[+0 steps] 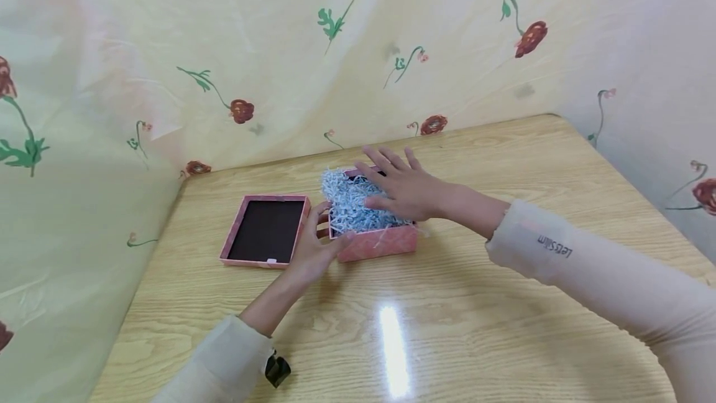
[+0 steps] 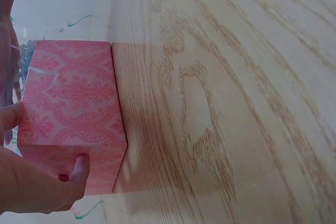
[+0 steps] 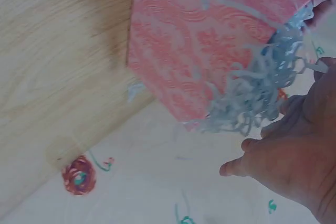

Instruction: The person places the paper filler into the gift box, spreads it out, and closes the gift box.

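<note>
Head view: I saw the pink patterned box (image 1: 376, 242) standing on the wooden surface (image 1: 475, 328), a little left of centre and toward the far edge. It was filled with pale blue shredded paper (image 1: 349, 201), which rose above the rim. My left hand (image 1: 314, 250) held the box at its near left corner, thumb against the front wall and fingers curled round the left side; that grip was clasped on the box. My right hand (image 1: 405, 188) lay flat on top of the shredded paper with fingers straight and spread, pressing down on it; that grip was released, holding nothing.

Just beside the box on its left lay the pink lid (image 1: 265, 229), upturned, dark inner face showing, close to my left hand but apart from the box. A floral cloth (image 1: 168, 48) hung behind and to both sides of the surface.

Left wrist view: the box (image 2: 73, 108) showed its patterned side wall, with the left hand (image 2: 31, 182) wrapped about its near corner and one fingertip on the wall.

Right wrist view: the box (image 3: 210, 45) appeared from the side with strands of shredded paper (image 3: 252, 98) spilling over its edge, and the right hand (image 3: 294, 156) was spread just beside them.
</note>
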A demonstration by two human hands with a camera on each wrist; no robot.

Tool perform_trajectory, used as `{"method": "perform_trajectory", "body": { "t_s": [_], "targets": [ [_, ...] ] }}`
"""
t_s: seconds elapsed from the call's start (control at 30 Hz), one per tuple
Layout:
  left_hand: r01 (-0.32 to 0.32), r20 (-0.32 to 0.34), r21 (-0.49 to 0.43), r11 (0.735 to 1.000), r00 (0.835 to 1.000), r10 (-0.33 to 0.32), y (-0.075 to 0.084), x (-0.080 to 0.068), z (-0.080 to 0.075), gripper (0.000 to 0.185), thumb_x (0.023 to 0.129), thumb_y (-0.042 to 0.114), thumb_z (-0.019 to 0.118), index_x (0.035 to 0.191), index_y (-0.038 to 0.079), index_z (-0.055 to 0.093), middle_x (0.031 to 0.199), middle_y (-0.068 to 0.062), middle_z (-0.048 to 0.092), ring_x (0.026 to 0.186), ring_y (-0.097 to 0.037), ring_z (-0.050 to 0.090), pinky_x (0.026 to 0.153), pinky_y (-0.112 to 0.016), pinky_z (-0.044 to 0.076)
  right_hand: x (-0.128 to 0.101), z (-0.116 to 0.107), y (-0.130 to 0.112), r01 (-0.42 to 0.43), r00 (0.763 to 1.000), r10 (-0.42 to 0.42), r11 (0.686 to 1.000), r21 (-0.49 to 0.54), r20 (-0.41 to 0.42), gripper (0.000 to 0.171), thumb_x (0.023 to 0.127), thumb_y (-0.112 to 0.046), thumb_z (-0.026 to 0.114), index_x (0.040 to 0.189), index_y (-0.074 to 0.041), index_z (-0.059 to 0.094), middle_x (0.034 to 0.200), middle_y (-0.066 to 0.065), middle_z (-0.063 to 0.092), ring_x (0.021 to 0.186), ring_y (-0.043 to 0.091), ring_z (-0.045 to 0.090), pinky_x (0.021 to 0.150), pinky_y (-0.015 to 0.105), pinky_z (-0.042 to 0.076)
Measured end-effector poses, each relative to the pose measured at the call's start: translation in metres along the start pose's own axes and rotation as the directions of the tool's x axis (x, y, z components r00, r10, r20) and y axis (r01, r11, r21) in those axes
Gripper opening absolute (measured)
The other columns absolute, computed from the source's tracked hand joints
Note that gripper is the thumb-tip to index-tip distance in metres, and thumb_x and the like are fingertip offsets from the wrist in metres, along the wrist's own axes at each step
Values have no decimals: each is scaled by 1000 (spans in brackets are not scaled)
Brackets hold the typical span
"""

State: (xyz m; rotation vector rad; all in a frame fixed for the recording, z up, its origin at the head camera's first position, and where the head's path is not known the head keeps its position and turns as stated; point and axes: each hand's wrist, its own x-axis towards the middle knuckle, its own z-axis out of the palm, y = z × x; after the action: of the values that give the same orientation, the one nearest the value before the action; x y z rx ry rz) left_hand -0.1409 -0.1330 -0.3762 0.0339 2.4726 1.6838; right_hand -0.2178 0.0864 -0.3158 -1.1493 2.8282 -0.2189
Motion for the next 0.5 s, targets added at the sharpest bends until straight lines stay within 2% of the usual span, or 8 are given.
{"method": "perform_trajectory", "body": {
  "t_s": [0.23,0.5],
  "targets": [
    [5,5,-2,1000,1000,-5,-1,0,-1,72,89,29,70,148,24,27,145,-11,35,128,-36,41,100,-51,42,-1,10,8,-34,997,27,995,90,69,76,100,-51,37,155,-15,0,160,11,-14,145,37,-13,108,66,-6],
    [-29,11,-32,999,1000,29,-2,1,-1,71,89,27,70,147,23,29,143,-11,35,125,-36,41,99,-51,43,12,23,-5,47,998,-53,992,119,47,76,100,-50,39,156,-15,0,160,13,-11,144,38,-12,112,61,-1]
  ]
}}
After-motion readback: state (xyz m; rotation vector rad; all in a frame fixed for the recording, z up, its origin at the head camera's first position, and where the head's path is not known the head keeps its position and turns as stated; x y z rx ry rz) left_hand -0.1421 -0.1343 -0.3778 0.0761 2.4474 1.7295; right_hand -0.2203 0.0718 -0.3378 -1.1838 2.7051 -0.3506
